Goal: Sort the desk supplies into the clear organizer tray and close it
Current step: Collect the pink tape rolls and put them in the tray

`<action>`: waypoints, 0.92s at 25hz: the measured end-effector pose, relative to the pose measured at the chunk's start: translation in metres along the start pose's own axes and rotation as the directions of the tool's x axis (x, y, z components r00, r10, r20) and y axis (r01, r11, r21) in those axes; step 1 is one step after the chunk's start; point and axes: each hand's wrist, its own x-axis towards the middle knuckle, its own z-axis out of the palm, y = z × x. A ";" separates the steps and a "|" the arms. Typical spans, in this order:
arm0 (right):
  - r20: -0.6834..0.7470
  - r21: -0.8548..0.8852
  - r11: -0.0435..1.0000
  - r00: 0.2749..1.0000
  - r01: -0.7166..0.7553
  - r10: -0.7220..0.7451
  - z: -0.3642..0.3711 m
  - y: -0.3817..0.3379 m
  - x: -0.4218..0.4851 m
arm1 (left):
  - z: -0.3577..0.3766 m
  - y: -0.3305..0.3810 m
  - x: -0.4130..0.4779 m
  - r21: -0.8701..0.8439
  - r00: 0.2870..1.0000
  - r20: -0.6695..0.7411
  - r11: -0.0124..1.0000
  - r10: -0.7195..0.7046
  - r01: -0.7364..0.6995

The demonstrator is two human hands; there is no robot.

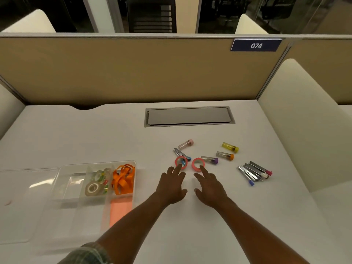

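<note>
The clear organizer tray [62, 176] lies at the left of the desk, holding tape rolls [93, 188], orange ribbon [123, 179] and a pink pad [120, 211]. Its clear lid [22, 202] rests flat beside it on the left. Two pink tape rolls lie mid-desk: the left roll [178, 159] and the right roll [196, 162]. My left hand [172, 185] touches the left roll with a fingertip, fingers apart. With fingers spread, my right hand [210, 187] has its fingertip at the right roll. Neither hand grips anything.
Small capped tubes lie beyond the rolls: pink [186, 144], blue [181, 154], purple [209, 160], orange [225, 155], yellow [230, 147]. A heap of metal clips [254, 173] sits to the right. A grey cable hatch [189, 116] is set in the desk, below the partition wall [133, 69].
</note>
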 end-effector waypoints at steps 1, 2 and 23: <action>0.037 -0.030 0.999 0.999 0.017 -0.016 -0.001 0.005 0.004 | 0.003 0.004 0.006 0.023 1.000 0.026 1.000 -0.016 0.016; 0.066 -0.054 0.998 0.997 0.034 -0.030 -0.002 0.009 0.009 | 0.005 0.006 0.011 0.047 0.999 0.042 0.998 -0.032 0.030; -0.006 0.169 0.986 1.000 0.008 -0.007 0.012 -0.003 -0.013 | 0.024 -0.005 0.003 -0.179 0.990 -0.015 0.975 -0.139 0.134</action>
